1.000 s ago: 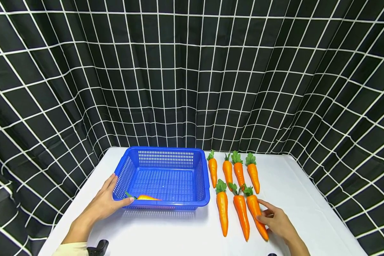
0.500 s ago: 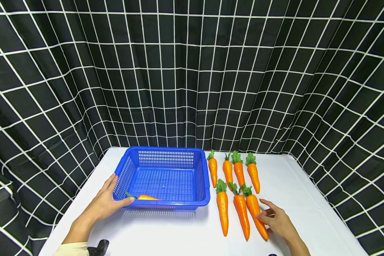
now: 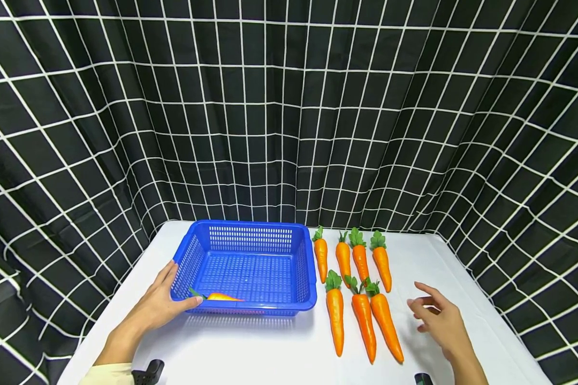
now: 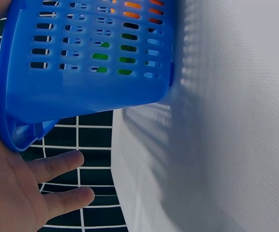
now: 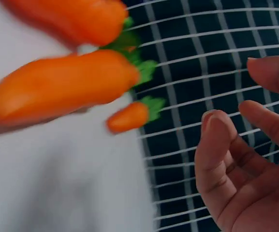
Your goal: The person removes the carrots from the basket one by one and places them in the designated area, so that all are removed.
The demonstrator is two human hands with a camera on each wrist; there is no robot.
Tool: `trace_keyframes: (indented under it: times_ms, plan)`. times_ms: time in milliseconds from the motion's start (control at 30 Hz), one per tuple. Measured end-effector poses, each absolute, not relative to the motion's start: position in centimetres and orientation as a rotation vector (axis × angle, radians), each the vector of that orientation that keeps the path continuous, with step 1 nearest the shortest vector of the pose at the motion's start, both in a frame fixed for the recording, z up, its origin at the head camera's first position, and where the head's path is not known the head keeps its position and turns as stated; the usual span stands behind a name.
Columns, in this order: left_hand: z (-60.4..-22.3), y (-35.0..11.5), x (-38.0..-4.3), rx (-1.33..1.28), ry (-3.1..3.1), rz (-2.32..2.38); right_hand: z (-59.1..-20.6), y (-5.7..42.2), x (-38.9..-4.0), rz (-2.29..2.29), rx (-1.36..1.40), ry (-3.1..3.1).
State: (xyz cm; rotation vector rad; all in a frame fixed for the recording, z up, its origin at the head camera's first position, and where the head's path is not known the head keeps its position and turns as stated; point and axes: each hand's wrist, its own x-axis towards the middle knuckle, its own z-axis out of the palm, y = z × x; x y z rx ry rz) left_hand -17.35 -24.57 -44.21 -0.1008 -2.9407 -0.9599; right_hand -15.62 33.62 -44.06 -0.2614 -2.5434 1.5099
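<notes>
A blue plastic basket (image 3: 250, 306) stands on the table's left half, with a carrot (image 3: 221, 297) lying inside along its front wall. My left hand (image 3: 161, 302) rests on the basket's front left corner, thumb on the front rim. In the left wrist view, two fingers (image 4: 64, 200) stretch out straight past the rim. My right hand (image 3: 440, 323) hovers to the right of the carrots, fingers loosely bent, holding nothing. Nearest to it lies a carrot (image 3: 387, 326) with green leaves. Beside that one are another carrot (image 3: 364, 326) and a third carrot (image 3: 335, 321), forming the front row.
Behind the front row lie several more carrots (image 3: 381, 267), leaves pointing to the back. All rest on a white tabletop (image 3: 250, 353). A black curtain (image 3: 289, 133) with a white grid encloses the back and sides.
My right hand has let go of the rightmost front carrot and moved away to the right. That carrot lies nearly where it was. My left hand and the basket have stayed put.
</notes>
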Motion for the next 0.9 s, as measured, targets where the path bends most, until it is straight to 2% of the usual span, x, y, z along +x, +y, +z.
trace_keyframes:
  times_ms: [233, 600, 900]
  plan:
    - [-44.1, -24.7, -17.3, -0.105, -2.938, -0.958, -39.5, 32.0, -15.0, 1.557, -0.036, -2.31]
    - [-44.4, -24.6, -17.4, -0.103, -2.939, -0.966, -32.7, 29.2, -13.6, 1.822, 0.71, -1.887]
    - [-44.2, -24.5, -17.3, -0.099, -2.934, -0.981, -29.0, 26.7, -14.5, 1.863, 1.238, -1.57]
